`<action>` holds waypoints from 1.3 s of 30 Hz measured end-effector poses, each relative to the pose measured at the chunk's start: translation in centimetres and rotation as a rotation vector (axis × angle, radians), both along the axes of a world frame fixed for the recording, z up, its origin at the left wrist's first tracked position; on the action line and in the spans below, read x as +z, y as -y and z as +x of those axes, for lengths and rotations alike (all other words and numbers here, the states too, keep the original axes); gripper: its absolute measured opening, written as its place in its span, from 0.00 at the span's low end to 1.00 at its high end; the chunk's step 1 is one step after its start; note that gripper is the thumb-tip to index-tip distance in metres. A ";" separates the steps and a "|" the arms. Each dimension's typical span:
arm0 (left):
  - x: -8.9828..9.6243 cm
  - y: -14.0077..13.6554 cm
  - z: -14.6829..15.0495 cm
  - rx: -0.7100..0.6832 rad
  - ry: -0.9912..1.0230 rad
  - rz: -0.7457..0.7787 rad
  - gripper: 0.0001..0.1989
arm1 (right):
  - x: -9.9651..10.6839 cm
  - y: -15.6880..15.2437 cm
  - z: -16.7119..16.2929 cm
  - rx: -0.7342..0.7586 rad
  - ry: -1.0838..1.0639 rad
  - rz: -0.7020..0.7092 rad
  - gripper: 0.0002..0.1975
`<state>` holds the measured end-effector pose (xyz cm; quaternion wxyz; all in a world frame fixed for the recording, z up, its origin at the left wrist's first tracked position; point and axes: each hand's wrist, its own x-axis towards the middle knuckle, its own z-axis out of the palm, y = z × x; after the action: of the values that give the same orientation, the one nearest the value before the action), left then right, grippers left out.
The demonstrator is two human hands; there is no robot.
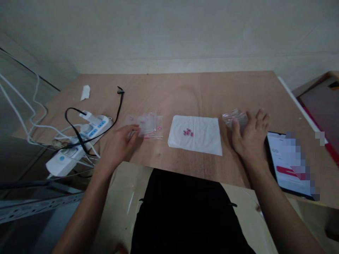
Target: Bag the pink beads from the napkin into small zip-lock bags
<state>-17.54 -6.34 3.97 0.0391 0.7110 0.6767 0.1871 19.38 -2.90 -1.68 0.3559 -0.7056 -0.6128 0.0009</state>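
Observation:
My left hand (pixel 120 143) is at the left of the table, its fingers pinched at the near-left edge of a small clear plastic bag (pixel 147 123). That bag lies in a loose, overlapping group of such bags, with small pink pieces (pixel 159 127) showing inside some. To the right, a white cloth or tissue (pixel 203 135) lies flat with a cluster of several small pink-red beads or stones (pixel 188 132) on it. Beyond its right edge my right hand (pixel 250 135) has its fingers spread. Its thumb and palm side touch a stack of clear bags (pixel 233 115), partly covering them.
A white power strip (pixel 95 128) with plugs, white cables and a black cord (pixel 120 106) sits at the left. A phone or tablet (pixel 290 162) with a lit screen lies by my right forearm. A white scrap (pixel 85 92) is on the wooden table (pixel 169 91), against the wall.

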 end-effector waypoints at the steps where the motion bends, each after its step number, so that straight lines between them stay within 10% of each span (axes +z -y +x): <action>1: 0.5 0.1 0.1 0.068 0.068 0.064 0.12 | 0.3 0.2 -0.2 0.006 0.003 0.071 0.29; 7: 2.2 1.0 4.2 0.265 0.885 0.095 0.10 | 4.6 3.4 -6.3 0.271 -0.184 0.402 0.08; 12: 1.3 1.4 10.0 0.200 1.412 -0.066 0.08 | 7.0 5.7 -11.6 0.614 -0.430 0.173 0.08; 19: 1.0 1.7 13.8 0.095 1.955 -0.361 0.12 | 6.2 6.4 -10.7 0.650 -0.583 0.092 0.10; 39: 1.1 2.4 11.8 -0.310 1.241 -0.332 0.10 | 4.7 7.2 -8.6 0.795 -0.340 0.110 0.13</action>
<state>-5.70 -8.71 5.03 0.5572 0.5450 0.4383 0.4476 10.80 -10.10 2.98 0.4607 -0.3847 -0.7685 0.2216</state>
